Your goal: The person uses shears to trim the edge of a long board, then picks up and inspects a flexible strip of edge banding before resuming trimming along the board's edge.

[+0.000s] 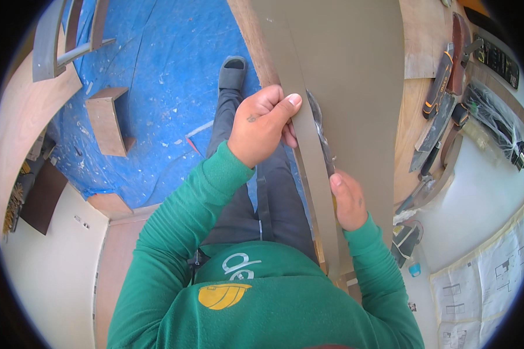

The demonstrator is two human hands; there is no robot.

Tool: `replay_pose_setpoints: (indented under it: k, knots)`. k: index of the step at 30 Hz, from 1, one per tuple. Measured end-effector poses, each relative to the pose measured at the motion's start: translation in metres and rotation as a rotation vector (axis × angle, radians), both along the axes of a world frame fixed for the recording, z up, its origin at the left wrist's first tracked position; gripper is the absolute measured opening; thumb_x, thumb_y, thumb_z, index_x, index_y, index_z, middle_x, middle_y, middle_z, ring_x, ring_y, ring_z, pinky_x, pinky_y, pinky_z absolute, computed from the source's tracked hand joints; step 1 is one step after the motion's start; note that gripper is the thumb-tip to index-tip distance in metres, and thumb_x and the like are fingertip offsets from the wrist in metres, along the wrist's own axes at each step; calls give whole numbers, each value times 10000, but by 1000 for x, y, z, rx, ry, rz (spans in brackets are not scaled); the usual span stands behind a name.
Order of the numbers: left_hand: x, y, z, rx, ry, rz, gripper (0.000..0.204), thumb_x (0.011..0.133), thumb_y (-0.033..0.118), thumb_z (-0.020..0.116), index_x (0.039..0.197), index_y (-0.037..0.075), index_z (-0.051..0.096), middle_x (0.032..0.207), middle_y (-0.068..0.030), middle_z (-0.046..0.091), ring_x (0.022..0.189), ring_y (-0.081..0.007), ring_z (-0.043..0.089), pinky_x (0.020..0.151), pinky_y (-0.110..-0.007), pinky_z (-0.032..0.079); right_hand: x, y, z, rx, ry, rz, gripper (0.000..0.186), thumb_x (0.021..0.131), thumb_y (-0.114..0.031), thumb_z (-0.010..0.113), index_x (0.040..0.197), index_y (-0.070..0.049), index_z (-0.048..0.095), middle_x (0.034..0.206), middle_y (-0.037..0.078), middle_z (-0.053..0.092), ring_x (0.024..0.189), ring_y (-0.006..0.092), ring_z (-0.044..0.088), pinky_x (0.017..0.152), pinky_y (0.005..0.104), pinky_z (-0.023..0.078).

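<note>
A long grey-brown board (361,75) runs away from me. Along its left side lies a narrow strip of the same colour (314,160), which my left hand (263,123) pinches, thumb on top and fingers curled below the edge. My right hand (348,200), lower down and to the right, is closed round the near end of a long, narrow dark metal blade tool (322,131). The blade points away from me between strip and board, with a shiny patch along it. My right fingers and most of the tool's handle are hidden; whether it is a knife or shears I cannot tell.
A pale wooden surface at the right holds an orange-and-black tool (438,84), several other hand tools and a plastic-wrapped bundle (495,119). Printed plans (483,285) lie at the lower right. On the blue floor sheet (169,75) stands a wooden bracket-shaped piece (108,122).
</note>
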State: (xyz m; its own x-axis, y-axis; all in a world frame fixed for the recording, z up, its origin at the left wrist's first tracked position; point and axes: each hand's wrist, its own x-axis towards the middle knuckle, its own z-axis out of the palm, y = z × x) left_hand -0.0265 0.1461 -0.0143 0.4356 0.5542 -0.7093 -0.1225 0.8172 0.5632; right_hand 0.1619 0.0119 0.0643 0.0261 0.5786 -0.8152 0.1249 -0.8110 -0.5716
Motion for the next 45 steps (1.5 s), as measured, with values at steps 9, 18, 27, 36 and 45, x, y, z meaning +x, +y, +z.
replay_pose_setpoints:
  k: [9,18,27,36,45]
  knots:
    - [3,1,-5,5,-13,7,276,1061,249,572,903,24,594,773,-76,684,589,-112,638,528,-246,522,3,-2,-7,22,-10,-9,498,1070,-453,463,810,-30,496,725,-14,390,693,115,348,622,301,330]
    - [1,6,0,16,26,-21,289,1071,251,560,918,10,605,779,-79,690,590,-115,640,536,-251,525,5,-7,-7,66,-28,-35,477,1066,-417,507,791,-28,512,709,-13,409,683,109,366,607,302,349]
    - [4,11,-1,117,79,30,282,1081,234,557,901,19,582,756,-74,680,569,-107,629,531,-246,515,6,-6,-5,69,-16,-55,487,1061,-434,523,791,-28,514,701,-19,408,674,103,364,598,293,343]
    - [3,12,-4,101,34,24,288,1081,242,557,893,24,577,758,-80,685,567,-113,633,530,-248,516,5,-4,-5,26,20,-85,472,1062,-424,516,809,-26,516,719,-13,422,686,105,373,609,295,349]
    - [-2,14,-6,105,10,-7,284,1079,242,557,893,27,576,771,-83,688,575,-116,639,532,-247,520,5,7,-7,26,12,1,466,1068,-417,476,817,-25,502,707,11,395,676,123,363,605,320,340]
